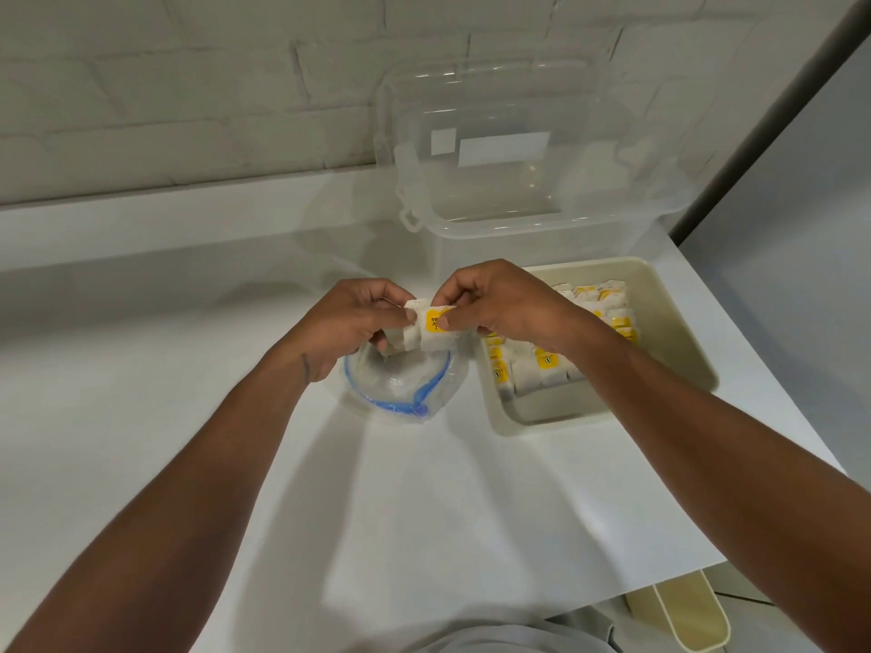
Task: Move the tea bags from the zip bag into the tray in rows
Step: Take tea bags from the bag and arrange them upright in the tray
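A clear zip bag [400, 384] with a blue seal lies open on the white table, under my hands. Above it, my left hand [358, 322] and my right hand [499, 304] both pinch a small stack of white tea bags [431, 329] with yellow tags. The cream tray [678, 332] stands to the right. Inside it lie rows of tea bags [542, 369] with yellow tags, partly hidden by my right forearm.
A large clear plastic box [509, 148] stands behind the tray against the white brick wall. The table's right edge runs close beside the tray. A cream container [693, 619] sits below the table's front right corner.
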Motion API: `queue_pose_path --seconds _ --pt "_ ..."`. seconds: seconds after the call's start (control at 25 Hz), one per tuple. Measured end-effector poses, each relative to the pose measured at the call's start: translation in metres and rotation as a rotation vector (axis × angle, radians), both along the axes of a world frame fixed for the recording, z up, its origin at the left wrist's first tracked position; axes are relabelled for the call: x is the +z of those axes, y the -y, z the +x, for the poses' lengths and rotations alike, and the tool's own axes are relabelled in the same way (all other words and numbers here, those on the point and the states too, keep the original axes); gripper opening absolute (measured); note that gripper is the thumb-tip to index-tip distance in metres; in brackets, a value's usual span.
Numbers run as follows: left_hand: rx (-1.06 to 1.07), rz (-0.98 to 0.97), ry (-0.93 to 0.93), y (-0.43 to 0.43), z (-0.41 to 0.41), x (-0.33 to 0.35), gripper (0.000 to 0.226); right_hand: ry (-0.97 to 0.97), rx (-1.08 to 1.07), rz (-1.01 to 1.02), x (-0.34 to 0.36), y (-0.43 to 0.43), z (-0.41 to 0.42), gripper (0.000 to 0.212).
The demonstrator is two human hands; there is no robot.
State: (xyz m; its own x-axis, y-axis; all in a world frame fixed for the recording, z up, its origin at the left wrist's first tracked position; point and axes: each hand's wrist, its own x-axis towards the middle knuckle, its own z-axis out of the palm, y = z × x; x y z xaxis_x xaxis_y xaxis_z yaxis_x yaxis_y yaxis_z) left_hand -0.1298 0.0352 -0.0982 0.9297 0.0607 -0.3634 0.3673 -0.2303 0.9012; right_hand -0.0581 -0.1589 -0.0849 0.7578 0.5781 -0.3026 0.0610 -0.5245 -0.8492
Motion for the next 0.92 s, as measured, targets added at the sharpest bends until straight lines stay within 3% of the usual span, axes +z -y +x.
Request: queue_pose_path --seconds 0.56,0.76,0.92 --pt "-0.309 0.069 0.037 0.123 0.047 0.008 0.014 -0.115 -0.038 -0.155 0.006 0.164 0.029 0.013" --pt "-0.375 0.103 0.036 0.161 0.068 -0.014 0.012 0.042 -0.036 -0.362 0.003 0.189 0.035 0.014" --pt "-0.347 0.127 0.061 0.184 0.083 -0.028 0.013 0.298 -0.006 -0.709 -0.003 0.199 0.043 0.009"
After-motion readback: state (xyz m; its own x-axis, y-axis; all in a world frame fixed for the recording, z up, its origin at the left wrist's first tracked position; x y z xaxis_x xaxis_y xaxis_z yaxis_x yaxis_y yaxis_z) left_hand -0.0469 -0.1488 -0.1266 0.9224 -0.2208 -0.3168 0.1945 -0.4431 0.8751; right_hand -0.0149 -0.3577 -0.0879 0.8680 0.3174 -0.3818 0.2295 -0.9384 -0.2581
